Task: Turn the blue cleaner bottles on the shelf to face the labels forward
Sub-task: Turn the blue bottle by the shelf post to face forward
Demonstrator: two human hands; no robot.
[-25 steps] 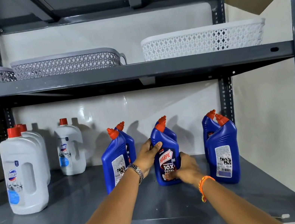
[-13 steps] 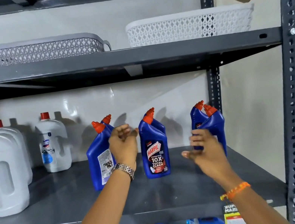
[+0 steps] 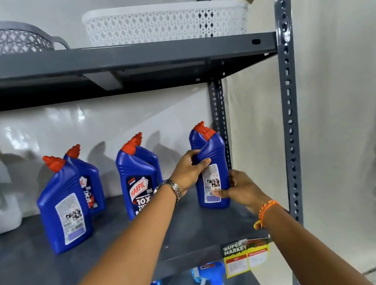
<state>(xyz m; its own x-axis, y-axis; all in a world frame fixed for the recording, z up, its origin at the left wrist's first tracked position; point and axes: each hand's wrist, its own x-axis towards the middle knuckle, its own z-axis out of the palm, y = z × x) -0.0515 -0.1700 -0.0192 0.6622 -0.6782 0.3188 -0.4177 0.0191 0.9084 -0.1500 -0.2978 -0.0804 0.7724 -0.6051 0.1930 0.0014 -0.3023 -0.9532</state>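
Rightmost front blue bottle [image 3: 212, 173] with the red cap sits at the right end of the grey shelf [image 3: 125, 248], white back label facing out, left hand [image 3: 190, 167] wrapped round its middle and right hand [image 3: 236, 187] gripping its base

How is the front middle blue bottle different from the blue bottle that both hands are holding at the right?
The middle bottle shows its front Harpic label; the held bottle shows its white back label. The middle bottle stands free, while the left hand grips the held bottle's upper body and the right hand its lower part. Both stand upright, blue with red caps.
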